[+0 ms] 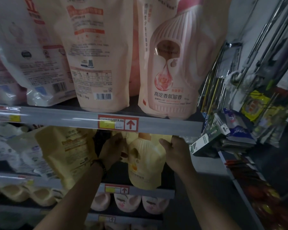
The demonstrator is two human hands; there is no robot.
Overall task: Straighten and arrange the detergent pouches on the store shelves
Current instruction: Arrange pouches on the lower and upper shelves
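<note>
One yellow pouch [145, 170], left hand [112, 151], right hand [175, 153] gripping, rail [65, 117] overhead

Dim light all round; the brightest patch is caught on the pink pouches [170, 72] above the shelf rail [65, 116], and a pale glare streak is picked up along the rail itself. Below it the yellow pouch [146, 166] is sunk in shadow. Left of the rail, print is smeared by blur; right of it, lines are bowed.
</note>
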